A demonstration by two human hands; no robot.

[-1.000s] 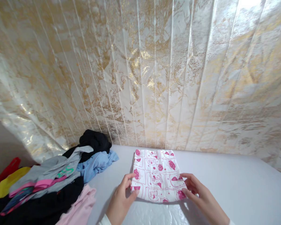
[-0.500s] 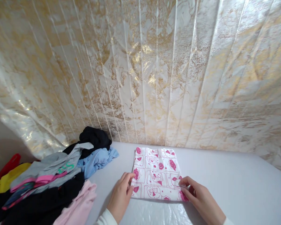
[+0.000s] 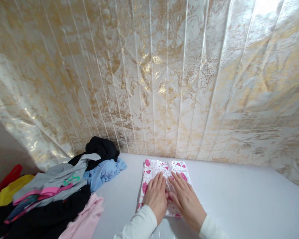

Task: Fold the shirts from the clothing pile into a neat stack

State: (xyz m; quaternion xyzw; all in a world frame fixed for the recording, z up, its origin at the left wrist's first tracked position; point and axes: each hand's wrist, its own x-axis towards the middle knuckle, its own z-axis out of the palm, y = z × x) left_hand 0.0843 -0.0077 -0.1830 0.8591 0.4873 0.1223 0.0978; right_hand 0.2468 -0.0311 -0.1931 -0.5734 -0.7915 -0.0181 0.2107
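- Both hands have slid from the edges onto the folded pink-print cloth (image 3: 161,165), which lies on the white table (image 3: 239,192) just right of the clothes pile (image 3: 59,189).
- Left hand (image 3: 156,196) and right hand (image 3: 186,199) lie side by side, fingers stretched flat, gripping nothing (apparently to press the folds down).

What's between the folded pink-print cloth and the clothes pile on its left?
Only bare white tabletop, in the head view; the light blue garment reaches nearest the cloth.
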